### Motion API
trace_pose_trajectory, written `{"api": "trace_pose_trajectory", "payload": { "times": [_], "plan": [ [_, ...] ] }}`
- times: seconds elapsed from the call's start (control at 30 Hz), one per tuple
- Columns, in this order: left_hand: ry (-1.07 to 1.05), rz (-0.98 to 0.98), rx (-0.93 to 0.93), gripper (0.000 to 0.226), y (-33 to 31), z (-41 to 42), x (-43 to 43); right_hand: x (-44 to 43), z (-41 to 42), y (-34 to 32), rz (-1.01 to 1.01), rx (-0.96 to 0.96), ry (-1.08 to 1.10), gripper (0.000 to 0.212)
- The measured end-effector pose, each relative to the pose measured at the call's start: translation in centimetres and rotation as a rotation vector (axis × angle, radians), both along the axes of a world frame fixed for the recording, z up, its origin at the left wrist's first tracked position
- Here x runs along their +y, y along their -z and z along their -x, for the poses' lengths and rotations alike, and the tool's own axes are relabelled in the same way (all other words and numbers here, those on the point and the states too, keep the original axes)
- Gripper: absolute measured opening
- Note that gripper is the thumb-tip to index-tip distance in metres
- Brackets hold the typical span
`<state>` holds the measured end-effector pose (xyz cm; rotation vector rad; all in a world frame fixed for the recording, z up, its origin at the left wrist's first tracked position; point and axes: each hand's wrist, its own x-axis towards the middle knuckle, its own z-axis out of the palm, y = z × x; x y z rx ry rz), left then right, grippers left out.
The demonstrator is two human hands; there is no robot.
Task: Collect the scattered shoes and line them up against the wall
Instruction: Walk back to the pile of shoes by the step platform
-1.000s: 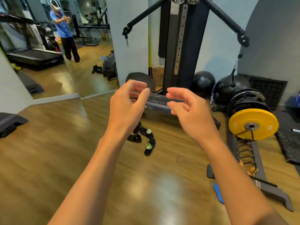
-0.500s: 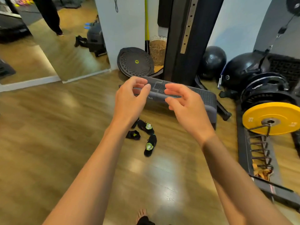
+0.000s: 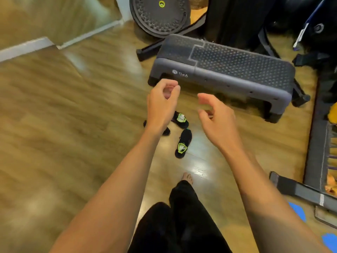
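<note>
Since 1 second ago the view has tipped down and drawn in: the left hand (image 3: 162,105) and right hand (image 3: 216,115) have sunk from level with the grey studded step platform (image 3: 228,70) to just above the black shoes with neon-green linings (image 3: 182,143), and a bare foot (image 3: 187,178) has come into sight.

The shoes lie loose on the glossy wooden floor (image 3: 73,134), towards its far edge, just in front of the platform. 1 lies nearest the person, another (image 3: 180,119) sits just beyond it at an angle, and a 3rd (image 3: 165,132) is mostly hidden behind the left wrist; the full count I cannot tell. None is against a wall. The left hand hovers over them, fingers loosely curled towards the thumb, holding nothing; the right hand beside it has relaxed, half-spread fingers, also empty.

The pick-up looks not yet begun. The shoes point different ways, so a hurried grab could catch only 1 edge and drop it, and the hidden shoe could be missed. The foot stands near the closest shoe and could kick it; on this sheen a nudged shoe would probably slide, perhaps under the platform.

Behind the platform leans a round black studded disc (image 3: 158,15); a white skirting strip (image 3: 25,49) runs along the floor's far left edge, and a dark metal rack (image 3: 317,143) lines its right edge.
</note>
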<state>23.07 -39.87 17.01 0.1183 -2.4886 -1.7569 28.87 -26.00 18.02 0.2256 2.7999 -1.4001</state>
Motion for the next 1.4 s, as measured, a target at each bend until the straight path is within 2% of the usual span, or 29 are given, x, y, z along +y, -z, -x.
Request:
{"api": "trace_pose_trajectory", "payload": {
  "times": [0.2, 0.4, 0.53, 0.63, 0.7, 0.73, 0.77, 0.8, 0.83, 0.9, 0.93, 1.07, 1.2, 1.3, 1.4],
  "plan": [
    [-0.002, 0.041, -0.134, 0.012, 14.0, 8.3, 1.7, 0.2, 7.1, 13.4, 0.017, -0.133, 0.031, 0.042],
    [0.053, 0.094, -0.232, 0.016, 34.2, 13.3, 2.7, -0.1, 9.6, 31.4, -0.001, -0.237, 0.062, 0.041],
    [0.164, 0.178, -0.324, 0.017, 48.5, 14.8, 3.7, -1.0, 8.9, 44.1, -0.043, -0.359, 0.035, 0.042],
    [0.312, 0.188, -0.401, 0.027, 56.5, 18.0, 5.6, -1.8, 8.3, 52.0, -0.080, -0.470, 0.012, 0.041],
    [0.415, 0.351, -0.531, 0.044, 64.9, 14.5, 4.3, -2.3, 7.9, 56.4, -0.098, -0.548, 0.010, 0.044],
    [0.463, 0.527, -0.769, 0.053, 69.5, 8.8, 2.5, -2.6, 7.8, 58.2, -0.101, -0.579, 0.014, 0.045],
    [0.508, 0.735, -1.098, 0.060, 72.2, 0.5, -0.3, -3.0, 7.7, 59.8, -0.104, -0.602, 0.019, 0.046],
    [0.545, 0.835, -1.236, 0.065, 74.5, -5.9, -2.7, -3.3, 7.6, 61.2, -0.107, -0.620, 0.024, 0.045],
    [0.523, 0.936, -1.258, 0.067, 76.4, -11.3, -4.9, -3.7, 7.6, 62.5, -0.111, -0.644, 0.025, 0.042],
    [0.558, 1.094, -1.133, 0.070, 78.7, -16.5, -6.7, -4.5, 7.4, 64.6, -0.123, -0.715, 0.014, 0.037],
    [0.552, 1.078, -1.051, 0.071, 79.9, -15.9, -6.6, -4.8, 7.2, 65.4, -0.129, -0.756, 0.005, 0.038],
    [0.570, 1.125, -1.089, 0.073, 80.2, -16.7, -6.9, -5.4, 6.4, 67.7, -0.172, -0.879, -0.016, 0.045],
    [0.596, 1.068, -1.081, 0.073, 80.9, -16.3, -7.0, -5.3, 5.6, 68.9, -0.287, -0.976, -0.068, 0.046],
    [0.546, 0.969, -1.110, 0.062, 80.3, -15.5, -6.8, -4.8, 5.1, 68.2, -0.309, -1.001, -0.056, 0.032],
    [0.486, 0.968, -1.012, 0.043, 79.0, -12.6, -6.3, -4.0, 3.9, 65.7, -0.278, -0.998, -0.089, 0.019]
  ]
}}
